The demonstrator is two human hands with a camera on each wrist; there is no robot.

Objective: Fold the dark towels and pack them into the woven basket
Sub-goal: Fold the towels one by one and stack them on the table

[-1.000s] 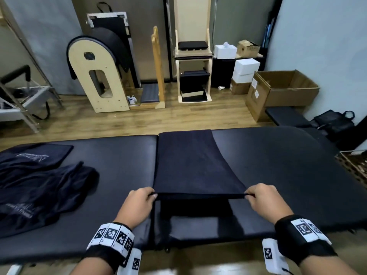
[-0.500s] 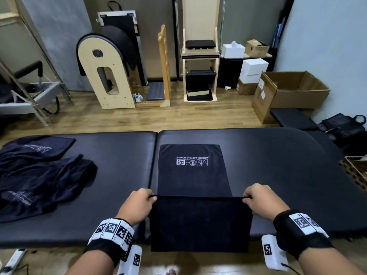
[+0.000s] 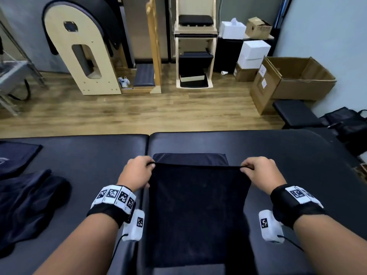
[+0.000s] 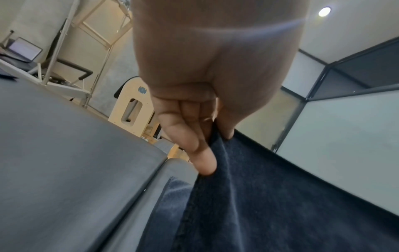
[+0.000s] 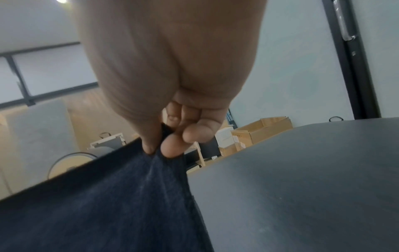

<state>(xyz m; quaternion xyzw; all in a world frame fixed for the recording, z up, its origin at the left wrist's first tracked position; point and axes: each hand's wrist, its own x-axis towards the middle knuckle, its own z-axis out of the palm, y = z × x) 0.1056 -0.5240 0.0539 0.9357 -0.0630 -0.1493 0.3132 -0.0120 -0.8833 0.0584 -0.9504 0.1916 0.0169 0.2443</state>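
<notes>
A dark navy towel (image 3: 198, 211) lies on the black padded table (image 3: 288, 155) in front of me. My left hand (image 3: 148, 167) pinches its left corner and my right hand (image 3: 246, 169) pinches its right corner, holding one edge taut above the table. The lifted part hangs towards me, and a strip of the lower layer (image 3: 190, 159) shows beyond the held edge. In the left wrist view thumb and fingers of the left hand (image 4: 212, 141) pinch the towel (image 4: 270, 204). In the right wrist view the right hand (image 5: 161, 150) pinches the towel (image 5: 108, 204). The woven basket (image 3: 362, 171) barely shows at the right edge.
More dark towels (image 3: 25, 205) lie crumpled at the table's left end. A seam (image 3: 148, 143) splits the table's two pads. Beyond the table stand wooden exercise equipment (image 3: 83, 56), an open cardboard box (image 3: 294, 82) and a black bag (image 3: 345, 124) on the floor.
Both hands have carried the pinched towel edge away from me, over the lower layer. The printed logo that showed half a second ago is now covered. The head view has tilted down and closer.
</notes>
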